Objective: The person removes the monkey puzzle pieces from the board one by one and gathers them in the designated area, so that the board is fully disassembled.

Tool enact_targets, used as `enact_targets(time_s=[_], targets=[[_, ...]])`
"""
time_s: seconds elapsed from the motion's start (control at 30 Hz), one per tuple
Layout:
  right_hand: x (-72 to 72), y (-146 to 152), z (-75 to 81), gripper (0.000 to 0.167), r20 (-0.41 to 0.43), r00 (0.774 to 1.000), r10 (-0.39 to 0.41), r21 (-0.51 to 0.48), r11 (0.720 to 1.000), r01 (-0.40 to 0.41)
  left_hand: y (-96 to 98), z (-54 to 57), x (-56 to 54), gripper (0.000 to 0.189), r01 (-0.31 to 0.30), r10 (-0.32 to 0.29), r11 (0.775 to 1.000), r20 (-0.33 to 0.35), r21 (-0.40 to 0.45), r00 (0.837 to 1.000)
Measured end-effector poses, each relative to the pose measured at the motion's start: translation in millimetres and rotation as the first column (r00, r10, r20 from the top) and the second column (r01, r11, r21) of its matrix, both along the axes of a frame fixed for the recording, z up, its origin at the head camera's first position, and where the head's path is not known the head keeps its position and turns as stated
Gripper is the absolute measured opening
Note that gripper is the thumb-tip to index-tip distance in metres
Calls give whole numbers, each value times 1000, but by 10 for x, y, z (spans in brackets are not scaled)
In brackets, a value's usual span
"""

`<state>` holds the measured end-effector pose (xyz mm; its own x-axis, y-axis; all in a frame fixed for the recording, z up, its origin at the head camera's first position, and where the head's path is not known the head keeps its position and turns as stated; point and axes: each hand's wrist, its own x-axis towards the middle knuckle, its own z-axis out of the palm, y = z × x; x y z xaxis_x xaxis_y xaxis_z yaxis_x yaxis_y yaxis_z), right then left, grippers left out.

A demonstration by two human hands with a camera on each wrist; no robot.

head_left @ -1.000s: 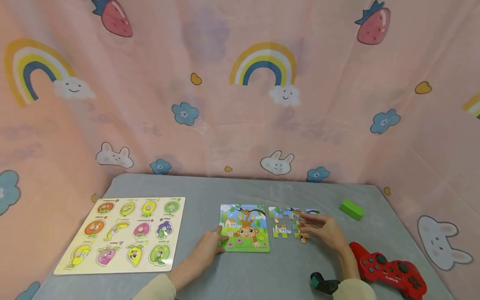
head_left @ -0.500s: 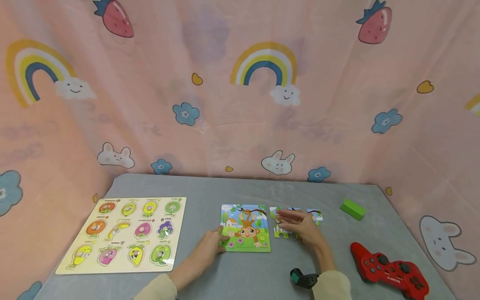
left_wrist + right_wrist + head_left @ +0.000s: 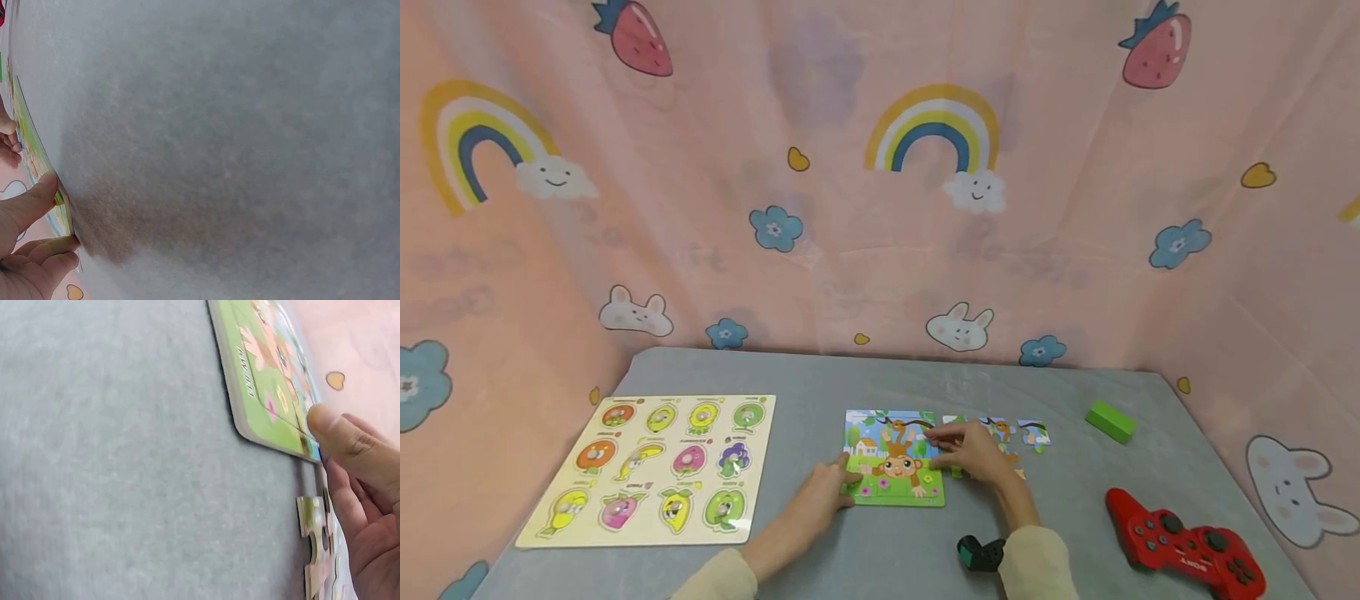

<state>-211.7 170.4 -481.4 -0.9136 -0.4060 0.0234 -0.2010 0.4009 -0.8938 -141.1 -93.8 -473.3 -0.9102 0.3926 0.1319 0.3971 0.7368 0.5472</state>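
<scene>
A square monkey puzzle board (image 3: 887, 490) lies on the grey table. My left hand (image 3: 822, 492) grips its left edge, and in the left wrist view the thumb (image 3: 42, 190) presses on top with the fingers against the side. At the opposite edge, my right hand (image 3: 976, 457) holds the board, thumb (image 3: 325, 422) over the rim and fingers along the side. Loose jigsaw pieces (image 3: 1034, 433) lie to the right of the board, several of them partly hidden behind the right hand. One piece (image 3: 309, 515) shows just below that hand in the right wrist view.
To the left lies a large fruit puzzle board (image 3: 681, 533). A green block (image 3: 1110, 422) sits at the back right, with a red game controller (image 3: 1183, 542) nearer the front. A pink patterned curtain (image 3: 820, 275) hangs round the table.
My right hand has moved left from over the loose pieces to the monkey board's right edge and now holds it. The left hand has stayed on the left edge.
</scene>
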Motion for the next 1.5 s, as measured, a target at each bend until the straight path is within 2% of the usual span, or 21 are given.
enact_targets(time_s=[0.13, 0.23, 0.4, 0.63, 0.83, 1.0, 1.1, 1.23, 1.4, 1.5], targets=[[1, -52, 35, 37, -110, 994, 15, 183, 983, 6, 0, 2, 0, 34, -1, 1, 1000, 4, 2, 1000], [-5, -77, 69, 36, -134, 990, 35, 270, 963, 2, 2, 10, -3, 34, -5, 5, 1000, 19, 4, 1000], [-28, -90, 82, 33, -109, 993, 54, 261, 965, -24, 5, 17, 1, 34, -9, 9, 1000, 22, -9, 1000], [-10, -133, 103, 34, -176, 983, 59, 237, 971, -16, -1, 17, 3, 34, -18, 19, 1000, 33, -6, 999], [-41, -150, 90, 32, -144, 987, 75, 281, 959, -32, -3, 34, 6, 33, -20, 20, 1000, 43, -15, 999], [-56, -62, 65, 33, -85, 994, 64, 173, 984, -48, -1, 34, 5, 34, -1, 2, 1000, 23, -24, 1000], [-60, 22, 31, 36, 4, 998, 55, 46, 997, -55, 2, 33, 4, 34, 2, -2, 1000, 18, -22, 1000], [-68, 129, -19, 41, 140, 989, 45, -98, 995, -31, 8, 35, 8, 35, 0, 0, 1000, 8, -23, 1000], [-73, 248, -49, 48, 240, 971, -9, -141, 989, 44, 12, 37, 12, 34, -3, 3, 1000, -3, -14, 1000], [-70, 331, -44, 49, 253, 967, -9, -153, 987, 50, 11, 35, 15, 34, -12, 12, 1000, 12, -3, 1000]])
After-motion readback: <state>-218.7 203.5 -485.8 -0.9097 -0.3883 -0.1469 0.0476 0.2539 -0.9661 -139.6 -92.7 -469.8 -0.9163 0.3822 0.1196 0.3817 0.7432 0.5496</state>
